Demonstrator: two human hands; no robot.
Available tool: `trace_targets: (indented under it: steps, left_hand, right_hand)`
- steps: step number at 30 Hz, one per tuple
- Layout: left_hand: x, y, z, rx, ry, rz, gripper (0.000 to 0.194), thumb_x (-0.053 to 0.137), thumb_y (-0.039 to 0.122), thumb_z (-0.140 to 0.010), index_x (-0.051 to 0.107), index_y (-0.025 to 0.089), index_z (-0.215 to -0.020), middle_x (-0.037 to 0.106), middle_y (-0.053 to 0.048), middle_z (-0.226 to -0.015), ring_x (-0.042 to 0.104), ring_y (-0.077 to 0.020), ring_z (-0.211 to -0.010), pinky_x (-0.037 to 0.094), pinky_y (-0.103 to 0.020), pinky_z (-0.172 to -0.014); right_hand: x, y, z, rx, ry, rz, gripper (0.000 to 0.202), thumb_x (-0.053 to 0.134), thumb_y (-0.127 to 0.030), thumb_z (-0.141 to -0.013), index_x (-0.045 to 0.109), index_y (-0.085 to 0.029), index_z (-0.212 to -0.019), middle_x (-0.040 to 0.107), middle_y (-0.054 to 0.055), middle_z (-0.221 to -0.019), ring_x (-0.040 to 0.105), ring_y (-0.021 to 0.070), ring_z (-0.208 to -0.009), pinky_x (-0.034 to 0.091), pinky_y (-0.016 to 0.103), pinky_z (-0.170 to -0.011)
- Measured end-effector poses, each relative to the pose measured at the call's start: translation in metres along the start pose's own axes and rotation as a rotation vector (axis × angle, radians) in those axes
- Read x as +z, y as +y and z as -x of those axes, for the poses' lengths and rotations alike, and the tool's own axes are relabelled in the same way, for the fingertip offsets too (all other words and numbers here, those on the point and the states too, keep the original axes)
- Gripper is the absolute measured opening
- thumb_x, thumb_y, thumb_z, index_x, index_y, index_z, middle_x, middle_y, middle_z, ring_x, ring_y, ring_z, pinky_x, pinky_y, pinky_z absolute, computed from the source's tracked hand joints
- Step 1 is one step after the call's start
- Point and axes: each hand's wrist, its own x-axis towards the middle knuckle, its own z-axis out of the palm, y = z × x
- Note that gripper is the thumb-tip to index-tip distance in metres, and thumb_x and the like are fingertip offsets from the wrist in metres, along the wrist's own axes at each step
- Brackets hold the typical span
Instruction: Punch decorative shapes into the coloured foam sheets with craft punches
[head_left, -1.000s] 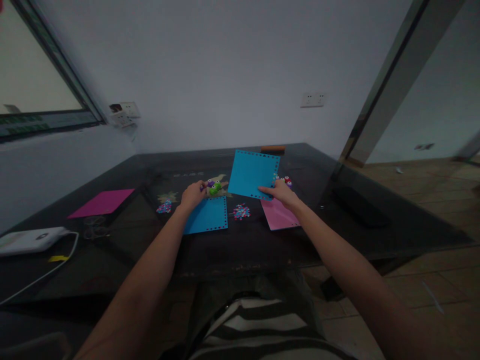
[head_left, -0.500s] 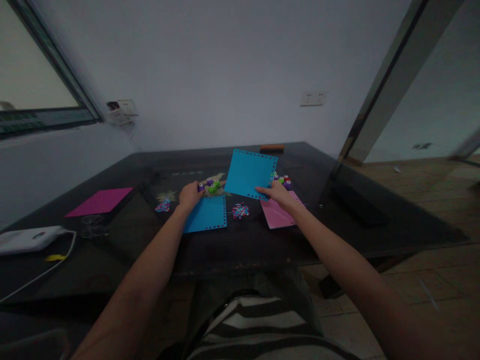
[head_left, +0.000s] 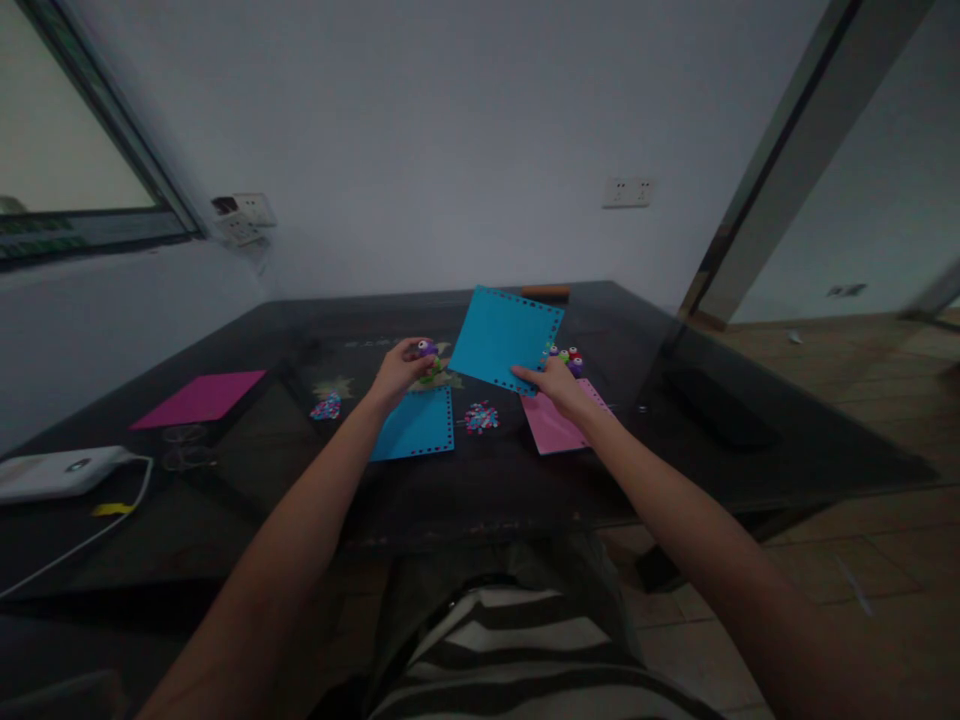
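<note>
My right hand [head_left: 559, 385] grips a blue sheet [head_left: 504, 338] with holes along its edges, tilted above the table. Under that hand lies a pink sheet [head_left: 555, 425]. My left hand [head_left: 397, 375] is closed around a small purple toy with a white eye [head_left: 427, 348]. A green toy [head_left: 432, 374] shows just below those fingers. Another blue sheet with punched edges [head_left: 416, 425] lies flat beneath my left wrist. Several colourful eyed toys [head_left: 568, 358] sit beyond my right hand. Between the flat sheets is a pile of small pink, blue and white pieces [head_left: 481, 417].
A second pile of small pieces [head_left: 327, 406] and a magenta sheet [head_left: 199, 398] are to the left. A white device with a cable [head_left: 64, 474] lies near the left edge. A dark flat object [head_left: 716, 408] rests at right, and an orange-brown object [head_left: 545, 294] by the wall.
My left hand has moved up and to the right, lifting the purple toy from the table. The blue sheet in my right hand has risen slightly.
</note>
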Motion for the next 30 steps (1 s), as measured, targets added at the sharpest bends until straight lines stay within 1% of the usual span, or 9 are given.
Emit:
trace_targets:
  steps: [3, 6, 10, 13, 16, 20, 22, 26, 30]
  left_hand:
    - [0.013, 0.004, 0.012, -0.087, -0.114, 0.129, 0.034, 0.068, 0.013, -0.067, 0.059, 0.018, -0.100, 0.064, -0.002, -0.082, 0.061, -0.0094, -0.068, 0.048, -0.023, -0.066]
    - [0.022, 0.008, 0.020, -0.136, -0.191, 0.178, 0.034, 0.068, 0.012, -0.069, 0.058, 0.018, -0.100, 0.064, -0.002, -0.081, 0.059, -0.0079, -0.065, 0.045, -0.022, -0.063]
    - [0.031, 0.010, 0.026, -0.172, -0.236, 0.249, 0.033, 0.068, 0.010, -0.070, 0.057, 0.017, -0.100, 0.064, -0.003, -0.083, 0.060, -0.0088, -0.067, 0.046, -0.022, -0.065]
    - [0.036, 0.012, 0.031, -0.180, -0.260, 0.306, 0.022, 0.066, 0.019, -0.077, 0.056, 0.016, -0.097, 0.065, -0.005, -0.087, 0.063, -0.0108, -0.070, 0.048, -0.023, -0.066]
    - [0.041, 0.014, 0.036, -0.182, -0.271, 0.318, 0.018, 0.066, 0.024, -0.079, 0.056, 0.017, -0.092, 0.064, -0.004, -0.085, 0.064, -0.0113, -0.069, 0.049, -0.023, -0.063]
    - [0.047, 0.017, 0.042, -0.208, -0.284, 0.300, 0.018, 0.067, 0.022, -0.078, 0.055, 0.017, -0.091, 0.064, -0.003, -0.085, 0.066, -0.0129, -0.070, 0.050, -0.023, -0.061]
    - [0.050, 0.018, 0.045, -0.213, -0.299, 0.289, 0.019, 0.068, 0.021, -0.078, 0.056, 0.015, -0.091, 0.065, -0.005, -0.087, 0.066, -0.0132, -0.071, 0.051, -0.024, -0.064]
    - [0.055, 0.018, 0.050, -0.195, -0.380, 0.271, 0.018, 0.068, 0.022, -0.077, 0.060, 0.012, -0.089, 0.065, -0.006, -0.087, 0.066, -0.0149, -0.077, 0.052, -0.027, -0.074]
    - [0.060, 0.021, 0.056, -0.209, -0.379, 0.244, 0.018, 0.069, 0.019, -0.077, 0.060, 0.012, -0.091, 0.065, -0.007, -0.090, 0.067, -0.0148, -0.079, 0.052, -0.029, -0.078]
  right_hand:
    - [0.001, 0.000, 0.000, -0.008, 0.024, -0.021, 0.028, 0.073, -0.035, -0.065, 0.064, -0.017, -0.086, 0.069, 0.006, -0.080, 0.063, 0.0163, -0.063, 0.053, 0.031, -0.061]
    - [0.001, 0.002, -0.003, -0.040, 0.034, -0.057, 0.033, 0.073, -0.034, -0.065, 0.064, -0.017, -0.092, 0.070, 0.007, -0.090, 0.065, 0.0178, -0.073, 0.054, 0.031, -0.066]
    - [0.000, 0.006, -0.006, -0.081, 0.038, -0.075, 0.042, 0.074, -0.037, -0.064, 0.063, -0.018, -0.100, 0.070, 0.008, -0.095, 0.066, 0.0216, -0.085, 0.056, 0.033, -0.070]
    - [-0.001, 0.010, -0.009, -0.129, 0.058, -0.079, 0.044, 0.074, -0.038, -0.063, 0.064, -0.018, -0.100, 0.070, 0.008, -0.098, 0.066, 0.0234, -0.090, 0.056, 0.035, -0.075]
    - [-0.001, 0.014, -0.011, -0.182, 0.083, -0.092, 0.044, 0.074, -0.038, -0.062, 0.064, -0.018, -0.100, 0.070, 0.008, -0.102, 0.066, 0.0241, -0.093, 0.055, 0.038, -0.080]
    - [-0.002, 0.015, -0.011, -0.194, 0.094, -0.053, 0.044, 0.074, -0.040, -0.063, 0.065, -0.018, -0.100, 0.070, 0.008, -0.103, 0.066, 0.0235, -0.091, 0.054, 0.039, -0.082]
    - [-0.002, 0.015, -0.011, -0.199, 0.097, -0.044, 0.043, 0.074, -0.041, -0.064, 0.065, -0.019, -0.100, 0.070, 0.008, -0.103, 0.067, 0.0230, -0.091, 0.054, 0.038, -0.081]
    - [-0.003, 0.016, -0.012, -0.231, 0.119, -0.009, 0.037, 0.073, -0.041, -0.065, 0.066, -0.019, -0.093, 0.071, 0.007, -0.100, 0.066, 0.0229, -0.092, 0.054, 0.039, -0.083]
    - [-0.003, 0.018, -0.014, -0.261, 0.132, -0.013, 0.036, 0.072, -0.040, -0.066, 0.065, -0.019, -0.094, 0.071, 0.007, -0.101, 0.066, 0.0224, -0.090, 0.053, 0.039, -0.083]
